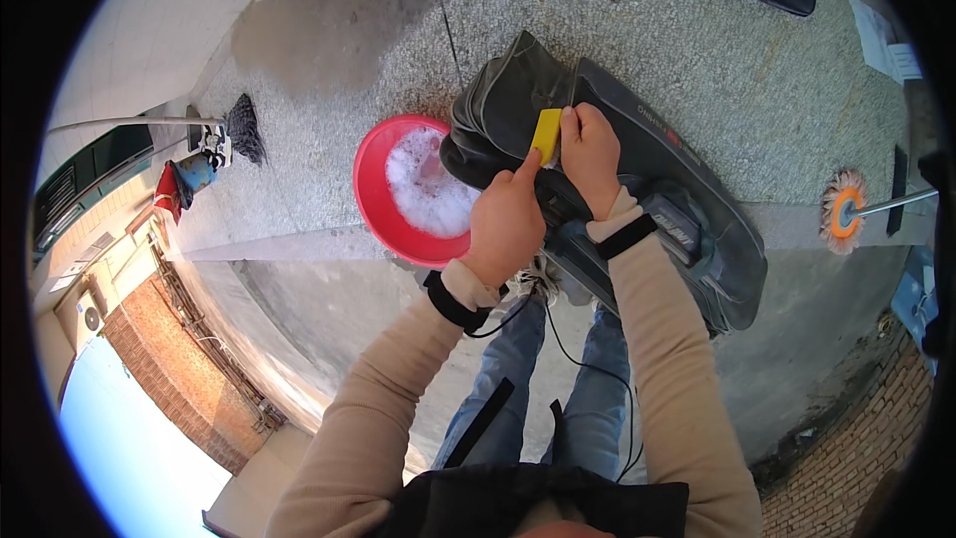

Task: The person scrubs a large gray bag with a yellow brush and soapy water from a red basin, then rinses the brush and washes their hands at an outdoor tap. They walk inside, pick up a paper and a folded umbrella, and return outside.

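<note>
Left to right, a sudsy red basin point(372, 184) is set beside the left hand point(506, 229), its grip seemingly clamped on the yellow block point(546, 134), which is met by the right hand point(591, 154) (fingers hidden, grip can't be told) over the dark bag point(637, 125); scrubbing is presumably being done, even strokes called for next.

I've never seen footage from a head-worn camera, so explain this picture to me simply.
No machine here: these are a person's left hand and right hand, bare. The picture comes from a wide camera on their head, looking down, so straight edges curve. Both hands touch a yellow block, perhaps a sponge, over a large dark bag; the exact grip is partly hidden. The bag lies on the ground beside a red basin of white suds. A round brush is at right.
</note>
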`<state>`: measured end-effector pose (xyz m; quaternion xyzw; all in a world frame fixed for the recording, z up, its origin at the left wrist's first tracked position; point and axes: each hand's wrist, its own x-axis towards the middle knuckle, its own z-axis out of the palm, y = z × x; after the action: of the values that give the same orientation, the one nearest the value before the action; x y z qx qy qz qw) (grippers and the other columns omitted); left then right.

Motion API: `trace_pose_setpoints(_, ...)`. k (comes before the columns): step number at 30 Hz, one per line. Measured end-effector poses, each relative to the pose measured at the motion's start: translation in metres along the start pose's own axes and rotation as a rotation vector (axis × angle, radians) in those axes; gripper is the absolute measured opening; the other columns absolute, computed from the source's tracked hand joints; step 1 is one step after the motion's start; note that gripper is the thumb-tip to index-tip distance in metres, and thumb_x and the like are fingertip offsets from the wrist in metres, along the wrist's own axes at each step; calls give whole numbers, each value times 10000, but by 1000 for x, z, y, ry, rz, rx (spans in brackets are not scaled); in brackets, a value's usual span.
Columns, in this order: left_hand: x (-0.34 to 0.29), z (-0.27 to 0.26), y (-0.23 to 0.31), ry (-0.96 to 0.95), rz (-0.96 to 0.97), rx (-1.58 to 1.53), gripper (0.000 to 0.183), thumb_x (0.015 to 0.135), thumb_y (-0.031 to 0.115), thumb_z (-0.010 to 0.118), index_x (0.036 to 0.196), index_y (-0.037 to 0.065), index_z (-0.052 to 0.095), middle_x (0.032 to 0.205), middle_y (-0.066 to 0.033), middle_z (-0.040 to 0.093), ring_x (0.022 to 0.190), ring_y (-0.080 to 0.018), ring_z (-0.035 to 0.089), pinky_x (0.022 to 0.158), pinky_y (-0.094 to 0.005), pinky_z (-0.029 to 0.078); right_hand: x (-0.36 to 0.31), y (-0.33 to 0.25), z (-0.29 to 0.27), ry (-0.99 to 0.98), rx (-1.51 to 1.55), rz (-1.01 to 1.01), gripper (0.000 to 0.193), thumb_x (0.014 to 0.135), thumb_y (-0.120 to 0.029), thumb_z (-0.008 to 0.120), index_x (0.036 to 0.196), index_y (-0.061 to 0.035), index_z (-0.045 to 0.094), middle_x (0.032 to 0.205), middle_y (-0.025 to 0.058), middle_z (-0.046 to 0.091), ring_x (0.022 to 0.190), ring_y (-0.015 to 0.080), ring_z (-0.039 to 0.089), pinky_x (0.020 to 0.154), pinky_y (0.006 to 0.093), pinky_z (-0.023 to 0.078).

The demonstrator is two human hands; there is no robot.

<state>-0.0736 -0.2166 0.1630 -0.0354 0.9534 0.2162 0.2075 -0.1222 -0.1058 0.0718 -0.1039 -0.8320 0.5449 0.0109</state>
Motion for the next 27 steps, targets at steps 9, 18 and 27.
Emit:
trace_pose_setpoints(9, 105, -27, 6, -285, 194, 413, 371, 801, 153, 558, 1166, 111, 603, 857, -143, 630, 808, -330, 638, 718, -430, 511, -22, -10, 5, 35, -53, -51, 202, 891, -125, 534, 728, -20, 483, 722, 165, 514, 650, 383, 532, 564, 447, 426)
trace_pose_setpoints(18, 179, 10, -26, -205, 413, 783, 230, 811, 168, 559, 996, 78, 661, 875, -135, 666, 823, -318, 663, 665, -419, 530, -41, -6, 6, -24, -84, -119, 206, 893, -146, 528, 736, -22, 476, 743, 166, 514, 640, 382, 539, 556, 458, 431)
trace_pose_setpoints(27, 7, -34, -4, -73, 58, 207, 430, 827, 34, 516, 1252, 89, 551, 786, -145, 569, 682, -341, 589, 600, -434, 477, 8, 9, 13, -86, -111, 155, 252, 904, -215, 524, 736, -27, 521, 757, 160, 578, 723, 381, 574, 617, 469, 445)
